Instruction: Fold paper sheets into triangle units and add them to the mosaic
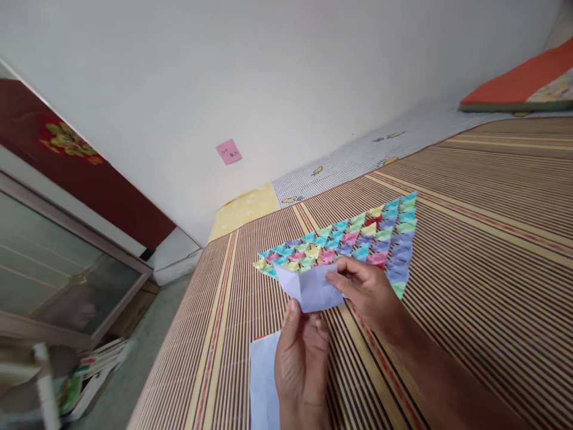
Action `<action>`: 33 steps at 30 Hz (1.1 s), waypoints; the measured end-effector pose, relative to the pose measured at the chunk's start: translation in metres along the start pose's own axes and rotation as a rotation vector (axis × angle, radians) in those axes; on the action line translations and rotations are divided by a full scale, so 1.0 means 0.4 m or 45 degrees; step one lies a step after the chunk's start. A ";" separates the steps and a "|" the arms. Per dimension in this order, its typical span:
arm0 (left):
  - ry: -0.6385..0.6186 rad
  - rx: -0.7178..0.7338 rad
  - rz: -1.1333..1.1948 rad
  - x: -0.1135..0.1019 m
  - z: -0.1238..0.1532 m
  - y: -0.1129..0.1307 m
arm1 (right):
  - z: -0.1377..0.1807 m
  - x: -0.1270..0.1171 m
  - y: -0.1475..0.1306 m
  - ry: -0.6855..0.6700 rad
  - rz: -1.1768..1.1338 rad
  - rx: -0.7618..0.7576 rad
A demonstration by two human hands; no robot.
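Both my hands hold a small folded lavender paper piece (pixel 308 288) above a striped bamboo mat (pixel 470 239). My left hand (pixel 301 361) pinches its lower edge from below, thumb up against the paper. My right hand (pixel 366 289) pinches its right side with fingers closed. Just beyond the piece lies a flat triangular sheet of several interlocked folded paper units (pixel 353 242) in blue, green, pink, yellow and purple. A light blue paper sheet (pixel 264 382) lies on the mat under my left wrist.
The mat covers a bed against a white wall with a pink sticky note (pixel 228 151). An orange cushion (pixel 523 80) sits at the far right. To the left, a glass-fronted cabinet (pixel 67 269) and stacked books (pixel 96 364) stand on the floor.
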State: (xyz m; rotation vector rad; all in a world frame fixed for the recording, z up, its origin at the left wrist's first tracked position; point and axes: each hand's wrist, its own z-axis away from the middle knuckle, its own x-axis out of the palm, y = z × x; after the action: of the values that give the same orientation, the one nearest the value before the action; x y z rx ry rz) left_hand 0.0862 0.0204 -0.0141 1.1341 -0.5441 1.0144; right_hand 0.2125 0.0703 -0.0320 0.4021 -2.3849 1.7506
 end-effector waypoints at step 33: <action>-0.330 -0.427 -0.087 -0.034 0.007 0.003 | -0.015 -0.087 -0.058 -0.347 0.228 -0.382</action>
State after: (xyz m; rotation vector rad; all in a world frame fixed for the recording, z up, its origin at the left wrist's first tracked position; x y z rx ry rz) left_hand 0.0791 0.0127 -0.0235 0.9802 -0.8433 0.6886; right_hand 0.2525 0.0737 -0.0190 0.4184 -2.9034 1.4427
